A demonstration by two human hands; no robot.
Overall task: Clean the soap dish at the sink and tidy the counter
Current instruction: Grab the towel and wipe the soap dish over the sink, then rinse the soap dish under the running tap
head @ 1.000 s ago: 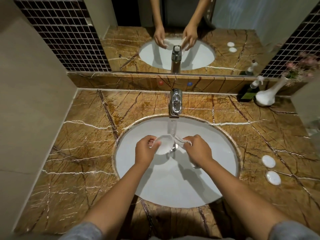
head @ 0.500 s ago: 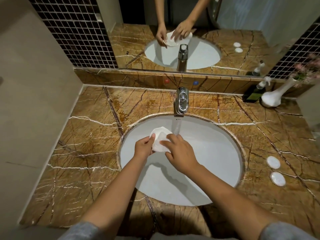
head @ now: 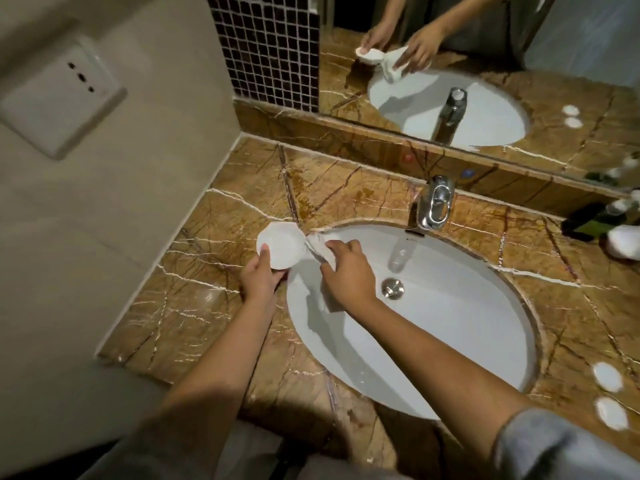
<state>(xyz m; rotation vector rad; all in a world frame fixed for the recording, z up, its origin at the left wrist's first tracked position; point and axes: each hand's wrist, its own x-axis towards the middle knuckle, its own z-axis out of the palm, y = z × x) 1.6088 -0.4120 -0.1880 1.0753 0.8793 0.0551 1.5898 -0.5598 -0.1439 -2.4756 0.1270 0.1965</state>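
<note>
Currently, soap dish (head: 282, 248): held over the counter (head: 194, 271) just left of the sink (head: 450, 341) rim.
Orientation: hollow faced up toward the camera; no clear long axis (outline roughly round, faceted).
Look: plain white, glossy.
Left hand (head: 259, 280): closed on the dish's near edge, thumb on the rim.
Right hand (head: 348, 271): closed around a white cloth (head: 320, 250), which is pressed against the dish's right edge.

Dim, warm indoor light. White sink basin (head: 433, 327) is the brightest area, with soft arm shadows across it. Glare on the chrome faucet (head: 434, 206). Wide-angle bending at edges; far-right bottles (head: 604, 220) and near sleeves are motion-blurred, soft.
</note>
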